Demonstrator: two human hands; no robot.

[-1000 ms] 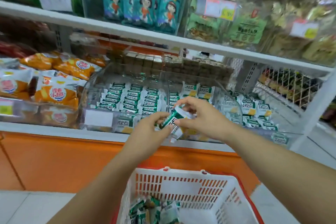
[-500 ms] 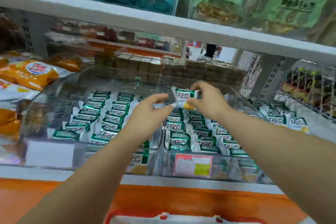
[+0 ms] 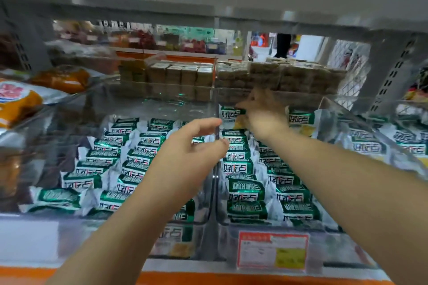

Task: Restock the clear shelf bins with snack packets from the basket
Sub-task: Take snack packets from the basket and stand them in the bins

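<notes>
Your right hand (image 3: 264,118) reaches to the back of the right clear bin (image 3: 335,245), center right of the frame. Its grip is closed on 1 green-and-white snack packet (image 3: 228,114), pinched between thumb and fingers at the far end of the rows of matching packets (image 3: 245,192) that fill the bin. Your left hand (image 3: 185,152) hovers at the center of the frame beside the wall between the 2 bins, grip open, thumb and fingers loosely spread and holding nothing. The left clear bin (image 3: 104,238) holds more rows of the same packets. A red-and-yellow price label (image 3: 273,252) sits on the right bin's front, lower right. Orange bags (image 3: 16,104) lie at the left edge.
</notes>
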